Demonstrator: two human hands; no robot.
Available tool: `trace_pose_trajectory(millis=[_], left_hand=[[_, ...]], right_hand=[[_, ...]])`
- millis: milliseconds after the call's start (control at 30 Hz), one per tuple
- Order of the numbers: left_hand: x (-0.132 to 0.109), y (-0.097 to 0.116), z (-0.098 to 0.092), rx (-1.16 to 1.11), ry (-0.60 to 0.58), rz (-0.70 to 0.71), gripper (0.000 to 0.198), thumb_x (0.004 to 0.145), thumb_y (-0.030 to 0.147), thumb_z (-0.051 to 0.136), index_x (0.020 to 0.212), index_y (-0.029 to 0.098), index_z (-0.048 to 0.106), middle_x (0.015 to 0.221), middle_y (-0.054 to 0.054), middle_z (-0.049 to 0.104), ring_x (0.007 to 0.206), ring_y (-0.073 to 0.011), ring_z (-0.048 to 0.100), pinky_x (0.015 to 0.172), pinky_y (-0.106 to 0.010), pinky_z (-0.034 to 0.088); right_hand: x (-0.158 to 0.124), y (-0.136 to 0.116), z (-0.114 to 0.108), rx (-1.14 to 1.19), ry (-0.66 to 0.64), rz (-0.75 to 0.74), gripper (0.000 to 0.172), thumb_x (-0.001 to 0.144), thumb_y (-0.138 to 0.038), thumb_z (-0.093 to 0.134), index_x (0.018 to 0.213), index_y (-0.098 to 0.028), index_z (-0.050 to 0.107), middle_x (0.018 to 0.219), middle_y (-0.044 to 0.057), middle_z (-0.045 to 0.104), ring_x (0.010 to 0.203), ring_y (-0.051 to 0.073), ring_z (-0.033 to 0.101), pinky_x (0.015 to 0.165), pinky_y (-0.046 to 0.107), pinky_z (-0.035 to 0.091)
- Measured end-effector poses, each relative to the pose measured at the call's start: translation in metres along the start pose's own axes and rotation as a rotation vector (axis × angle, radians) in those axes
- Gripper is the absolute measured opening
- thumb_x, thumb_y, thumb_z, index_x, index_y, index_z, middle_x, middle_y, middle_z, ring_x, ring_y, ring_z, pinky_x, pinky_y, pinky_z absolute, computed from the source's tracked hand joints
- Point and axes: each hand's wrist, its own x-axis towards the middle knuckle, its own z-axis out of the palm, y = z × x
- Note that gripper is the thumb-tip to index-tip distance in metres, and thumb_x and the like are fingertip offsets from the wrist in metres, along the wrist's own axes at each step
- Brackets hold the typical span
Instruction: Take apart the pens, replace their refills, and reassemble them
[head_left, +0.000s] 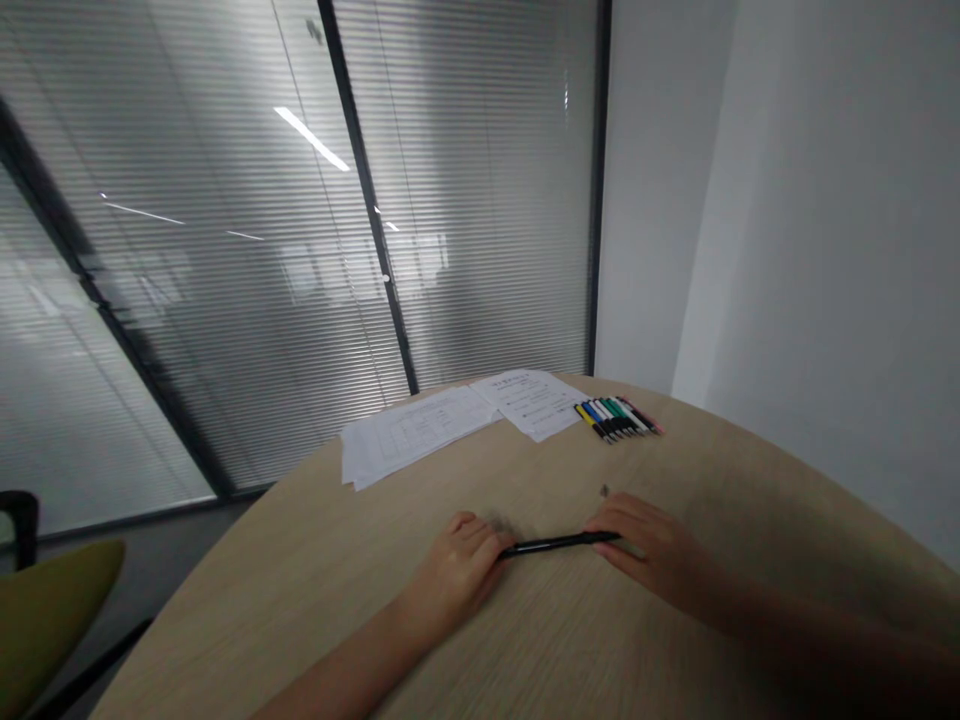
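Observation:
A slim black pen (551, 544) spans the gap between my two hands, lying nearly level just over the wooden table (540, 640). My left hand (466, 565) is closed round its left end, which the fingers hide. At the other end, my right hand (649, 545) pinches the pen between thumb and fingers, and a short tip shows past them. Just beyond my right fingers lies a tiny dark object (604, 490), too small to make out.
Printed sheets of paper (420, 435) lie at the table's far side. To their right several coloured pens (616, 420) are lined up side by side. Glass panels with blinds (480, 200) and a white wall (817, 250) stand behind. A yellow-green chair (56, 620) is at the lower left.

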Motion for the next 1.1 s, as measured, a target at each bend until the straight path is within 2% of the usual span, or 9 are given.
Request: trace_pose_trajectory(millis=[133, 400, 600, 700, 800, 933, 1100], left_hand=[[0.001, 0.002, -0.002, -0.036, 0.032, 0.000, 0.013, 0.087, 0.018, 0.034, 0.090, 0.016, 0.047, 0.071, -0.003, 0.061, 0.063, -0.0143, 0.055, 0.064, -0.029, 0.041], [0.003, 0.019, 0.000, -0.091, -0.012, 0.061, 0.014, 0.087, 0.018, 0.034, 0.092, 0.017, 0.047, 0.069, -0.003, 0.061, 0.063, -0.0139, 0.056, 0.066, -0.030, 0.040], [0.005, 0.026, -0.004, -0.128, -0.038, 0.007, 0.015, 0.088, 0.019, 0.033, 0.093, 0.017, 0.047, 0.072, -0.003, 0.062, 0.064, -0.0145, 0.056, 0.065, -0.030, 0.040], [0.004, 0.024, -0.003, -0.150, -0.033, -0.019, 0.015, 0.088, 0.021, 0.033, 0.092, 0.018, 0.047, 0.075, -0.004, 0.063, 0.065, -0.0147, 0.056, 0.067, -0.030, 0.040], [0.005, 0.022, -0.003, -0.174, -0.038, -0.056, 0.015, 0.088, 0.021, 0.033, 0.093, 0.018, 0.047, 0.077, -0.004, 0.063, 0.068, -0.0151, 0.056, 0.068, -0.031, 0.040], [0.005, 0.020, -0.004, -0.200, -0.036, -0.126, 0.017, 0.088, 0.023, 0.033, 0.093, 0.017, 0.048, 0.077, -0.004, 0.062, 0.070, -0.0158, 0.056, 0.067, -0.030, 0.041], [0.002, 0.016, -0.001, -0.217, 0.006, -0.251, 0.016, 0.086, 0.023, 0.036, 0.093, 0.017, 0.049, 0.080, -0.005, 0.061, 0.074, -0.0162, 0.056, 0.069, -0.031, 0.044]], right_hand=[[0.000, -0.001, 0.002, 0.068, -0.030, 0.036, 0.011, 0.079, -0.016, 0.047, 0.084, -0.019, 0.056, 0.080, 0.005, 0.062, 0.081, 0.017, 0.057, 0.074, 0.030, 0.047], [-0.005, -0.013, 0.007, 0.198, -0.112, 0.013, 0.008, 0.077, -0.016, 0.051, 0.083, -0.018, 0.056, 0.075, 0.003, 0.060, 0.074, 0.014, 0.054, 0.067, 0.026, 0.044], [-0.006, -0.015, 0.009, 0.214, -0.141, 0.049, 0.008, 0.077, -0.020, 0.051, 0.083, -0.019, 0.056, 0.076, 0.003, 0.061, 0.075, 0.015, 0.055, 0.068, 0.027, 0.044], [-0.006, -0.016, 0.008, 0.238, -0.157, 0.092, 0.016, 0.075, -0.020, 0.052, 0.091, -0.021, 0.055, 0.082, 0.003, 0.061, 0.078, 0.015, 0.056, 0.071, 0.027, 0.046], [-0.008, -0.016, 0.006, 0.228, -0.088, 0.087, 0.030, 0.072, -0.019, 0.052, 0.102, -0.021, 0.050, 0.096, 0.007, 0.060, 0.091, 0.018, 0.055, 0.079, 0.030, 0.045], [-0.011, -0.010, 0.006, 0.175, 0.074, 0.076, 0.038, 0.072, -0.019, 0.048, 0.111, -0.021, 0.043, 0.107, 0.010, 0.055, 0.105, 0.021, 0.049, 0.087, 0.036, 0.041], [-0.009, -0.004, 0.012, 0.210, 0.196, 0.183, 0.039, 0.075, -0.017, 0.041, 0.114, -0.021, 0.036, 0.105, 0.011, 0.053, 0.097, 0.019, 0.053, 0.080, 0.036, 0.046]])
